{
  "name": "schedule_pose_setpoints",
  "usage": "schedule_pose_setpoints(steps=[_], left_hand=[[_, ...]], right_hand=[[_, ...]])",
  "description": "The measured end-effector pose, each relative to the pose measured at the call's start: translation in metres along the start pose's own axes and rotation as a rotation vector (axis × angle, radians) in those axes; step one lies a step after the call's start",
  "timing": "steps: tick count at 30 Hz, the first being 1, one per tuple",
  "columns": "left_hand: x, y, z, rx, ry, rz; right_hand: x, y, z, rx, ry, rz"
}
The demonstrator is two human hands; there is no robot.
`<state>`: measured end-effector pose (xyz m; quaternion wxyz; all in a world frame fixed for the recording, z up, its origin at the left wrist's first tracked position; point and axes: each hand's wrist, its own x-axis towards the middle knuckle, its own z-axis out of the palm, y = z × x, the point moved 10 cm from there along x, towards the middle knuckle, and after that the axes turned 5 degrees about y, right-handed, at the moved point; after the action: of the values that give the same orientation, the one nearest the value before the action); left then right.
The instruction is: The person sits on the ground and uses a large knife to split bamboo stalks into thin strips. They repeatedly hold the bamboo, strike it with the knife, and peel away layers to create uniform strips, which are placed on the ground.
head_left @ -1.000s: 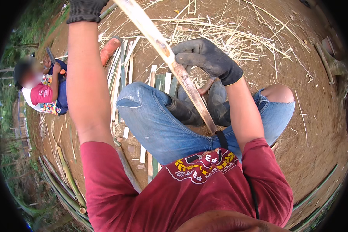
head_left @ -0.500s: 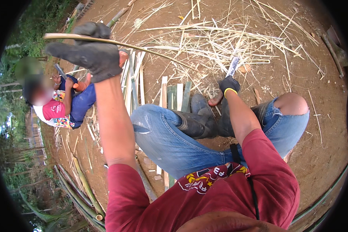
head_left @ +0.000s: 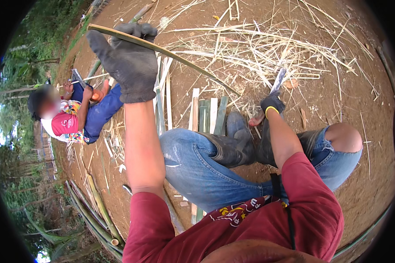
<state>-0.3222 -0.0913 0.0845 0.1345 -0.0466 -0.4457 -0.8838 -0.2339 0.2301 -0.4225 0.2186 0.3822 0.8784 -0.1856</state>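
My left hand, in a dark grey glove, is raised at the upper left. A long thin bamboo strip lies across its curled fingers, with the thumb stretched apart from it. The strip slants down to the right, its lower end above the ground near my boots. My right hand, gloved in black with a yellow band at the wrist, is closed around the handle of a large knife. The handle is mostly hidden in the glove. Its blade points away from me, beside the far end of the strip but apart from it.
Thin bamboo shavings litter the brown ground ahead. Split bamboo slats lie beside my boots. At the left a seated person holds a blade and a strip. Bamboo poles lie at the lower left.
My left hand has shifted right with the bamboo strip, and its thumb has spread away from it. The strip now slopes more steeply. The whole view has moved slightly; my right hand still grips the knife.
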Motion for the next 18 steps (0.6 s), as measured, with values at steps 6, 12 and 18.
schedule_pose_setpoints(steps=[6,12,18], left_hand=[[-0.011,0.041,0.027,0.13,-0.16,0.106],[-0.047,0.05,0.064,0.135,-0.274,0.152],[-0.088,0.033,0.05,0.132,-0.316,0.146]], right_hand=[[0.0,-0.047,-0.046,-0.128,0.197,-0.872],[-0.004,-0.018,-0.108,1.717,0.054,-0.165],[-0.093,-0.008,-0.203,0.642,0.398,-0.725]])
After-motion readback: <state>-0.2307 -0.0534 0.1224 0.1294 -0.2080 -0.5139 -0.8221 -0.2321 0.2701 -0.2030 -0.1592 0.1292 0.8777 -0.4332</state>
